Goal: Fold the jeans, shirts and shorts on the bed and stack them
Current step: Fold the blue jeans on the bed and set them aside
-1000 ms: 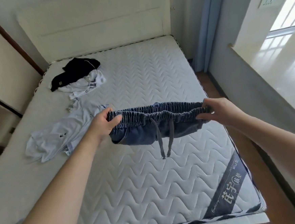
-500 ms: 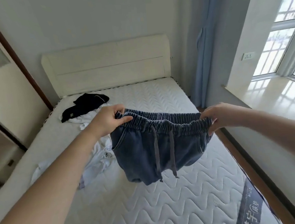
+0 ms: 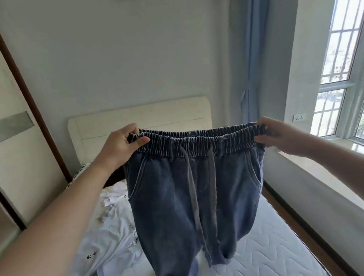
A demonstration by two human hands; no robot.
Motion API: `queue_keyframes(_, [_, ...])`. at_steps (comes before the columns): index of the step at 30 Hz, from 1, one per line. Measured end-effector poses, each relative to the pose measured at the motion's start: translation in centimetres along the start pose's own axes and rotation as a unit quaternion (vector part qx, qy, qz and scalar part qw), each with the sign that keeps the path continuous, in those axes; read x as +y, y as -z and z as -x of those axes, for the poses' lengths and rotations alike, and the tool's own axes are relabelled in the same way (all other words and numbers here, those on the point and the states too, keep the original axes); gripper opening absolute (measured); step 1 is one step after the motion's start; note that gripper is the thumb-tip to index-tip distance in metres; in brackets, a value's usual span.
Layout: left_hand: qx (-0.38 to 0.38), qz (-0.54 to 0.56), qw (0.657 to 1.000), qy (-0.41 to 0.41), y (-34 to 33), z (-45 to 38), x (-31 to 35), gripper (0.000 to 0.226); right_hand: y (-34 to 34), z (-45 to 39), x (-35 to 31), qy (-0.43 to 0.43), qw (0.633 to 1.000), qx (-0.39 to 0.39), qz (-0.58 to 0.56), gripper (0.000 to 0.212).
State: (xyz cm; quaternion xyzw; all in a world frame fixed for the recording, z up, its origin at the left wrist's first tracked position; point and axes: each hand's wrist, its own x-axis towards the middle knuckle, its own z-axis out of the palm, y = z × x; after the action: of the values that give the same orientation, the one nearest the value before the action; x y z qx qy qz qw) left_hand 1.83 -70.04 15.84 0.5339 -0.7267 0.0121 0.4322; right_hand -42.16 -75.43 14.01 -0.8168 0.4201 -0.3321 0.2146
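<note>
Head view: raised jeans (image 3: 194,193) hide the mattress (image 3: 273,259) middle; hems cut off.

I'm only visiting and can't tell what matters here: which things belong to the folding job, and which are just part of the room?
Part of the job:
- blue jeans, held up by the waistband in the left hand and right hand
- pale shirts, crumpled on the mattress

Just there:
- headboard
- blue curtain
- window
- wardrobe
</note>
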Motion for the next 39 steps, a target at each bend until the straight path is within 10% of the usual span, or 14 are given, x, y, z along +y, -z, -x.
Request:
queue_keyframes(8, [-0.031, -0.030, 0.998, -0.052, 6.3, -6.3, 5.1, 0.056, 4.5, -3.3, -5.2, 0.050, 0.943, 0.173, -0.280, 0.003])
queue_keyframes(15, [-0.050, -0.057, 0.988, -0.135, 8.1, -9.7, 8.0, 0.038, 6.9, -5.6, -7.2, 0.062, 0.911, 0.258, -0.317, 0.011])
queue_keyframes(19, [-0.090, 0.101, 0.991, -0.022, 6.2, -9.6, 7.6, 0.033, 6.6, -6.6, -6.6, 0.033, 0.916, 0.295, -0.268, 0.013])
queue_keyframes(23, [-0.007, 0.393, 0.904, 0.169, 1.4, -7.6, 7.0, 0.057, 4.7, -7.2, -4.8, -0.030, 0.919, 0.298, -0.256, 0.026])
queue_keyframes(30, [0.097, 0.544, 0.795, 0.249, -6.1, -4.8, 10.5, 0.009, -0.2, -6.8, -5.3, -0.086, 0.883, 0.305, -0.347, 0.028])
queue_keyframes(39, [0.227, 0.124, 0.965, 0.048, -9.8, -2.6, 14.7, 0.045, -5.6, -3.6, -10.6, 0.067, 0.943, 0.284, -0.157, 0.006])
